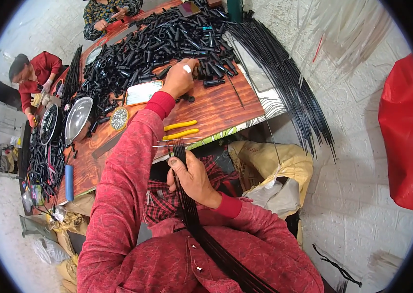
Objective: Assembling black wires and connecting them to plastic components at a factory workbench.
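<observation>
My right hand (194,180) is closed round a bundle of thin black rods (191,219), held upright in front of my chest. The rods' tips stick out above the thumb, and their long ends trail down across my red jacket. Stretched over the table, my left hand (179,78) has its fingers curled at the edge of a heap of black tubular parts (152,46). A white patch shows on one finger; what the fingertips grip is hidden. Below that hand lie two yellow handles (182,133) of a plier-like tool, partly behind my left forearm.
An orange-rimmed white tray (128,97) and a round tub of small silver pieces (119,118) sit left of my forearm. More long black rods (284,83) overhang the table's right edge. A yellowish sack (289,158) stands below. Two people work across the table.
</observation>
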`<control>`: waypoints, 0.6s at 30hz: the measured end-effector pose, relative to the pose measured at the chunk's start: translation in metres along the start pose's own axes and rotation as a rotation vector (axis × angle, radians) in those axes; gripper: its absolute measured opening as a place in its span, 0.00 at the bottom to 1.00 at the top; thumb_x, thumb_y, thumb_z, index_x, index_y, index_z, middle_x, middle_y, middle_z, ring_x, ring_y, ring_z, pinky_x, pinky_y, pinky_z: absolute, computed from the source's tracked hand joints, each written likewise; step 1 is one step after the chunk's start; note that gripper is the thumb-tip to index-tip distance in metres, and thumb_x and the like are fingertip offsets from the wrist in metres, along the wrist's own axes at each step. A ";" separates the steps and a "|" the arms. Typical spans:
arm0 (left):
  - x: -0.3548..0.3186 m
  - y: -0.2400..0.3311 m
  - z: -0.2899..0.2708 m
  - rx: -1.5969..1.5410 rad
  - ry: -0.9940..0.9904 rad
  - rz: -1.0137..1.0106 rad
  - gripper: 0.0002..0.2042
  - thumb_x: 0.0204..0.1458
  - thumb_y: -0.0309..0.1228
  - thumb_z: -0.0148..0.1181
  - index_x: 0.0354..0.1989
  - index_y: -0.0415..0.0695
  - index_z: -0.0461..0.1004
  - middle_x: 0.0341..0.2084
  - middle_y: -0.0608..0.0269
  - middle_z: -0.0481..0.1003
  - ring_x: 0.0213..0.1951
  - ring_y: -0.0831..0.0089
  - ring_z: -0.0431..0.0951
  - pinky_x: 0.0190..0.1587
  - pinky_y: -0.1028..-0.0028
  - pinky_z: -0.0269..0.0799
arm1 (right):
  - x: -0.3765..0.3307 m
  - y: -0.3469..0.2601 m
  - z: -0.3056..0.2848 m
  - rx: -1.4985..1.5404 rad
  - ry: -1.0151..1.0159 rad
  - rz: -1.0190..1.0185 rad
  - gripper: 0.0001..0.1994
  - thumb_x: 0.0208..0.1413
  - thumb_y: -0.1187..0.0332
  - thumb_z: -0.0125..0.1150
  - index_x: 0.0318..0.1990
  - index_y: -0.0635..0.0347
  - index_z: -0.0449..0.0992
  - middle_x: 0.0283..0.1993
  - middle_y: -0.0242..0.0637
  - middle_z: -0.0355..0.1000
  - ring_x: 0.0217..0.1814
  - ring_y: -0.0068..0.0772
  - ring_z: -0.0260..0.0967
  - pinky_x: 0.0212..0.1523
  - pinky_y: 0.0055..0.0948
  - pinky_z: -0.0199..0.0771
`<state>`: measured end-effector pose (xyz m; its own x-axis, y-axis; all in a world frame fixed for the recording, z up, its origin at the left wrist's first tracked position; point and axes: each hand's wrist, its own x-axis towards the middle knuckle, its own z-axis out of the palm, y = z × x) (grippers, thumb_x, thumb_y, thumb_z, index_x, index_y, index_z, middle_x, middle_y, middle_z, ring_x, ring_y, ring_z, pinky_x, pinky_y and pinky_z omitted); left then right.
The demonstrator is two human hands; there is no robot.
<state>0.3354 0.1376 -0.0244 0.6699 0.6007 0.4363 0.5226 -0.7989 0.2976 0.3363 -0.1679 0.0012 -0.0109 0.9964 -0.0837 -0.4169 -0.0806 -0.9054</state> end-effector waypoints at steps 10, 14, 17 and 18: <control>-0.007 -0.006 -0.005 0.141 -0.119 -0.018 0.10 0.47 0.22 0.64 0.38 0.44 0.77 0.36 0.53 0.76 0.44 0.48 0.78 0.45 0.55 0.76 | 0.000 -0.001 0.004 -0.009 -0.010 -0.001 0.16 0.74 0.56 0.49 0.45 0.63 0.66 0.23 0.38 0.74 0.20 0.26 0.73 0.24 0.24 0.72; -0.008 -0.004 -0.006 0.216 -0.122 0.061 0.09 0.49 0.23 0.64 0.40 0.45 0.77 0.36 0.54 0.76 0.43 0.50 0.78 0.45 0.56 0.75 | -0.001 -0.004 0.004 -0.008 0.000 -0.001 0.16 0.74 0.56 0.50 0.45 0.63 0.67 0.23 0.38 0.74 0.20 0.26 0.73 0.24 0.24 0.72; -0.014 -0.008 -0.011 0.227 -0.032 0.101 0.09 0.51 0.24 0.63 0.41 0.44 0.76 0.36 0.54 0.76 0.43 0.51 0.78 0.46 0.58 0.74 | 0.001 -0.004 0.006 -0.006 -0.020 0.001 0.15 0.73 0.57 0.50 0.45 0.63 0.67 0.23 0.37 0.74 0.20 0.25 0.73 0.24 0.24 0.72; -0.013 -0.002 -0.014 0.135 -0.016 0.084 0.09 0.52 0.25 0.63 0.42 0.44 0.75 0.36 0.54 0.77 0.43 0.51 0.78 0.47 0.58 0.74 | 0.000 -0.005 0.005 -0.009 -0.016 0.002 0.15 0.73 0.57 0.50 0.45 0.63 0.67 0.23 0.37 0.74 0.20 0.25 0.73 0.24 0.24 0.72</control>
<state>0.3186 0.1305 -0.0189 0.7221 0.5329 0.4411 0.5294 -0.8361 0.1435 0.3333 -0.1673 0.0078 -0.0268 0.9965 -0.0789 -0.4086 -0.0830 -0.9089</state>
